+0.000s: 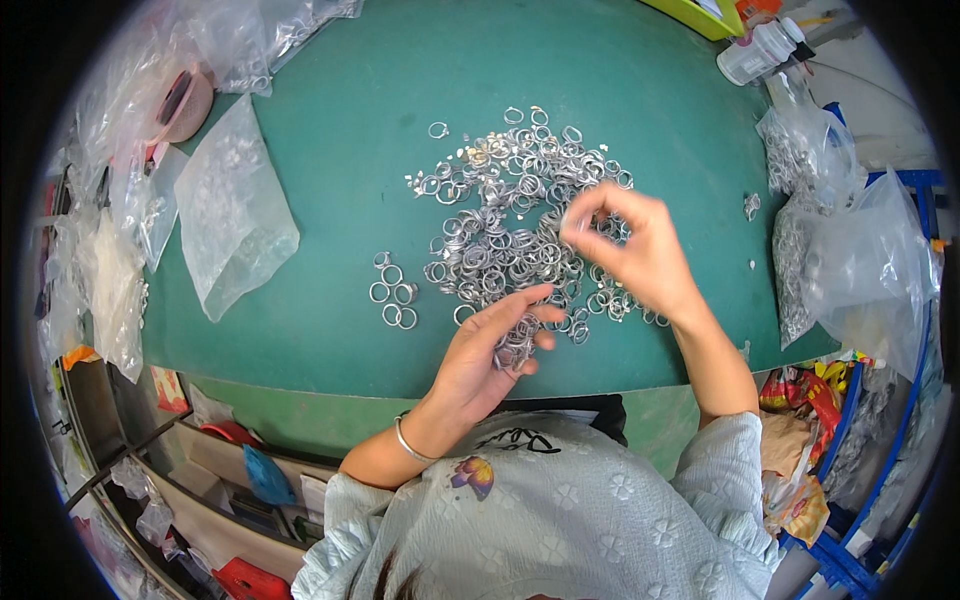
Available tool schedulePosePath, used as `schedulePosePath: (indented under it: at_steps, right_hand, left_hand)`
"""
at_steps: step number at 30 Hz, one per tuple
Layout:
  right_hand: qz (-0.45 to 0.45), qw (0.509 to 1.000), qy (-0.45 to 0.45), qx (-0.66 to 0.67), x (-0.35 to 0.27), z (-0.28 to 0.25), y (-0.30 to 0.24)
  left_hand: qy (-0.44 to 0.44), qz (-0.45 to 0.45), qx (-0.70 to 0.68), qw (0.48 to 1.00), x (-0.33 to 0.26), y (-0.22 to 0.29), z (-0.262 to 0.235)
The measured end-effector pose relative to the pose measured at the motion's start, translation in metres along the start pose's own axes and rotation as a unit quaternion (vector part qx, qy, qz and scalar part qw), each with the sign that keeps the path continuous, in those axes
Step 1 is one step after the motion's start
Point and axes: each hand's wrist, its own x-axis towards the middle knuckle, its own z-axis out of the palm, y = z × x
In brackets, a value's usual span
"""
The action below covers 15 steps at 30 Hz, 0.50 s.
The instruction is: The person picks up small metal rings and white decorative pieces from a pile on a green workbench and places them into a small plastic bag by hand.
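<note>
A heap of silver metal rings (505, 250) is spread over the middle of the green table, with small pale bits scattered among its far part. My left hand (490, 345) is cupped, palm up, around a handful of silver rings (516, 343) at the heap's near edge. Over the right side of the heap, my right hand (635, 245) has thumb and forefinger curved together in a pinch. Its fingertips are smeared by motion, so what they hold, if anything, cannot be made out. Left of the heap lies a small separate group of rings (394, 292).
An empty-looking clear plastic bag (238, 210) lies flat on the left of the table (340, 130). More bags crowd the left edge, near a pink basket (186, 106). Filled bags (800, 260) line the right edge. A clear bottle (755, 55) is at the far right.
</note>
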Motion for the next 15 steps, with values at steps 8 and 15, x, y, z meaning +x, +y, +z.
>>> schedulePosePath:
  at_steps: [8,15]
  right_hand:
    - [0.016,0.979,0.041,-0.198,0.042,0.004,0.01]
    - [-0.062,0.866,0.0,-0.497,0.091,0.021,0.047]
  left_hand:
    - [-0.016,-0.001,0.047,0.999,0.007,0.001,-0.012]
    - [-0.034,0.01,0.024,0.999,0.0,-0.002,-0.004]
